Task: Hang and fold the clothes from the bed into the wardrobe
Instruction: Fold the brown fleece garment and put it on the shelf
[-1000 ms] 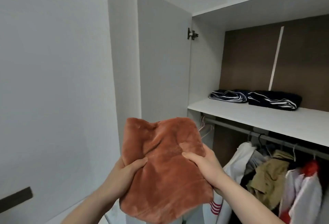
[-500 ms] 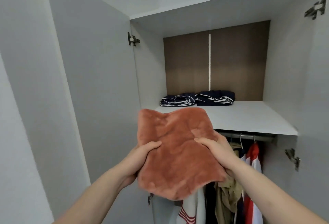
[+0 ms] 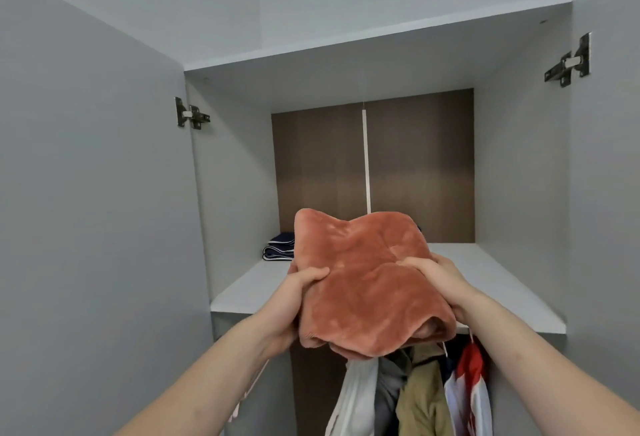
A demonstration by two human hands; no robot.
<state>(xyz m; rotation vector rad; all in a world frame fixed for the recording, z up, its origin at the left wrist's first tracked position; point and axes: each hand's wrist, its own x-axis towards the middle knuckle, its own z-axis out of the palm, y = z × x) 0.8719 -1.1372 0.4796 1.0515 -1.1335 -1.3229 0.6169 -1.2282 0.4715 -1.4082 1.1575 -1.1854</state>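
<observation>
A folded rust-coloured fleece garment [image 3: 360, 283] is held up in front of the open wardrobe, over the front edge of the white shelf [image 3: 498, 283]. Both hands grip it from the sides — the left hand [image 3: 294, 300] with its thumb curled over the top of the left edge, the right hand [image 3: 436, 283] with thumb on top and fingers tucked beneath. Behind the garment, at the back left of the shelf, lies a folded navy item with white stripes [image 3: 278, 248], partly hidden. Below the shelf hang several clothes — a white piece [image 3: 356, 397], an olive one [image 3: 420, 397] and a red-and-white one [image 3: 471, 383]. Door hinges [image 3: 190, 113] show on both sides.
</observation>
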